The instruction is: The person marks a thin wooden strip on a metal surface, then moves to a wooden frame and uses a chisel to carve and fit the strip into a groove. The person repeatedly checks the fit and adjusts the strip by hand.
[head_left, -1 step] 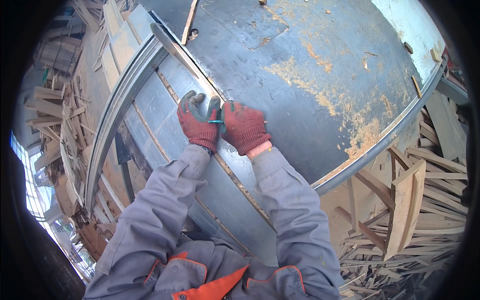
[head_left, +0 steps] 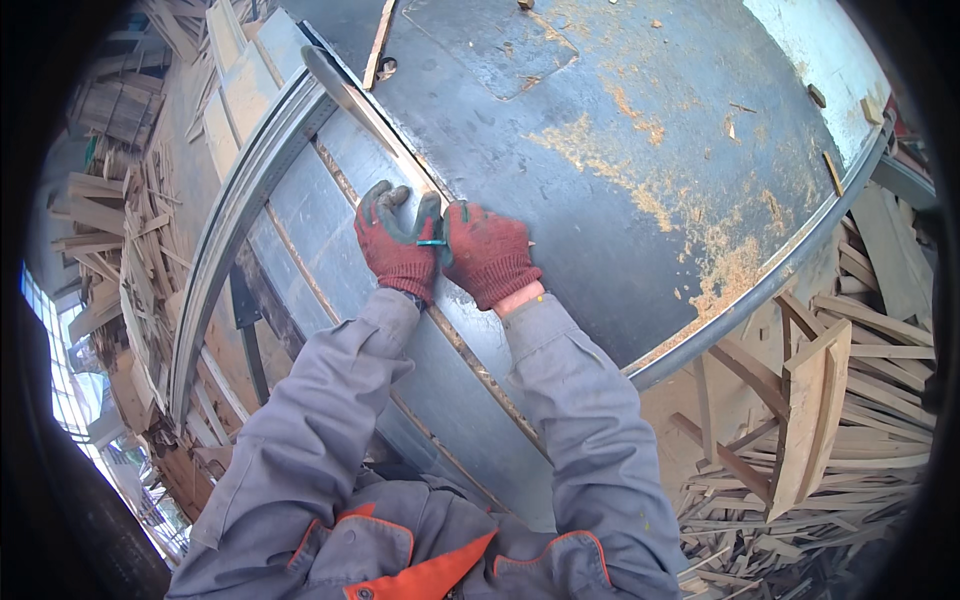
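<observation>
My left hand (head_left: 395,238), in a red knit glove with a dark palm coating, rests over the metal table's edge, its fingers bent and the thumb apart from them. Against it, my right hand (head_left: 487,252) in a matching glove is closed. A thin teal stick (head_left: 430,243), pencil-like, shows between the hands, and a small pale tip pokes out at the right glove's far side. A narrow pale wooden strip (head_left: 385,132) runs down along the table seam, its near end meeting my fingertips. The gloves hide how it is touched.
The dark metal tabletop (head_left: 480,120) carries sawdust (head_left: 735,270) and small wood chips on the right. Grey slotted metal panels (head_left: 330,230) and a curved metal rail (head_left: 205,270) lie to the left. Scrap wood (head_left: 850,450) piles up at right, and more offcuts (head_left: 110,215) at left.
</observation>
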A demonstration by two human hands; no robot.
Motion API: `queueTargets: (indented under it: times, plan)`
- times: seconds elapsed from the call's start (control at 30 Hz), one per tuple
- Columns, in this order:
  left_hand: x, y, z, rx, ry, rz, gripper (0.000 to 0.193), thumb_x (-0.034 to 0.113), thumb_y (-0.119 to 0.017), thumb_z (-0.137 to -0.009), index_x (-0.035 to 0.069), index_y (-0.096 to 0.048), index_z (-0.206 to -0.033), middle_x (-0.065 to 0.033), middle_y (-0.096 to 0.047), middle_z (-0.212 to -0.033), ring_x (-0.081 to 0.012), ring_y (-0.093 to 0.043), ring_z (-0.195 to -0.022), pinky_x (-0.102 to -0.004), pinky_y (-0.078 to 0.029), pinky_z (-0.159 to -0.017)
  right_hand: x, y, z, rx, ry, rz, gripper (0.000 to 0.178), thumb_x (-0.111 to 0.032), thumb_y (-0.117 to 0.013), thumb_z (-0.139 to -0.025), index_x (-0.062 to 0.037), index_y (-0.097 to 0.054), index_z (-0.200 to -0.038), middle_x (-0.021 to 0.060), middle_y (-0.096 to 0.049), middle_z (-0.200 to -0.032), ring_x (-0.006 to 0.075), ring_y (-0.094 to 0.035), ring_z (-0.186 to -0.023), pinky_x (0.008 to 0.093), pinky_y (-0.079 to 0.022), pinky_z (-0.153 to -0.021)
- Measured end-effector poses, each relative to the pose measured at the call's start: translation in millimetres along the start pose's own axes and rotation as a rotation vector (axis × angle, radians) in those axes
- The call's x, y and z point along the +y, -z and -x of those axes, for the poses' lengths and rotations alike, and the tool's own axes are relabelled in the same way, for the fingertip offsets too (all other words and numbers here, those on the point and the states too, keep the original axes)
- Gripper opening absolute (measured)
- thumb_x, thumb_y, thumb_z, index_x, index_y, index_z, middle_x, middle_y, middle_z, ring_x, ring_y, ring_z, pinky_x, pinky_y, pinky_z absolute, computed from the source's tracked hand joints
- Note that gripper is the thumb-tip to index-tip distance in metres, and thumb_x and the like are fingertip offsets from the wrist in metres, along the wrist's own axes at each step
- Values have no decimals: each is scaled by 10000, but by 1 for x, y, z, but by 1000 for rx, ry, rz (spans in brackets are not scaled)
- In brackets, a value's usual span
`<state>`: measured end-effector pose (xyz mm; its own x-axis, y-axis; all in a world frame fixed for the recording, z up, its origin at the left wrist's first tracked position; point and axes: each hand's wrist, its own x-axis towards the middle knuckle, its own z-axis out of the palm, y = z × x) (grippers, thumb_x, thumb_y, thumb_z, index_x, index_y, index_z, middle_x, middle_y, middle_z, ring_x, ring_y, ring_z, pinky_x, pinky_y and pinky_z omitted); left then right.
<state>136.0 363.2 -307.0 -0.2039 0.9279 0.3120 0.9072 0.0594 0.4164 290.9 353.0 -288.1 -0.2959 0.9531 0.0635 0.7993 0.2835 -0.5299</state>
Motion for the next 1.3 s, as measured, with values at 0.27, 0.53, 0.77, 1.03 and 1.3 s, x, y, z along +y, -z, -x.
queueTargets:
  times: [0.27,0.53,0.77,1.03,1.3]
  plan:
    - [-3,-2,-3,12,1,1,463,428,-864,-881,63,-712,-1121,-159,-652,-1353,-367,-578,-1289,-478,-441,-1135,-1,1,-4,-25,-7,-1,514,-295,-873,-714,-87,-637,-1120,118,-709,-977,298,-753,-829,456,-589,-654]
    - [-5,-4,-9,33,35,86,488,415,-893,-828,63,-693,-1100,-147,-636,-1313,-352,-568,-1281,-471,-422,-1134,-5,-2,-9,-7,-33,-1,523,-311,-888,-713,-86,-631,-1109,115,-712,-987,313,-753,-846,463,-597,-683]
    - [4,24,38,-85,25,251,672,432,-948,-750,53,-637,-1209,-142,-611,-1328,-362,-547,-1296,-488,-425,-1142,-5,16,63,55,-156,21,437,-211,-830,-731,-97,-626,-1099,125,-702,-976,361,-736,-841,496,-580,-677]
    - [1,113,154,-367,118,724,769,400,-841,-935,25,-482,-1503,-137,-516,-1471,-252,-566,-1331,-407,-465,-1166,-51,92,318,224,-344,195,304,-232,-777,-873,-115,-716,-1147,72,-716,-884,306,-722,-720,434,-543,-584]
    - [88,261,189,-1133,434,1499,965,580,-665,-1027,-75,-287,-1626,-266,-588,-1441,-345,-642,-1307,-443,-562,-1091,-197,143,487,448,-409,376,459,-200,-857,-765,-111,-769,-1207,68,-731,-973,257,-707,-698,378,-527,-562]
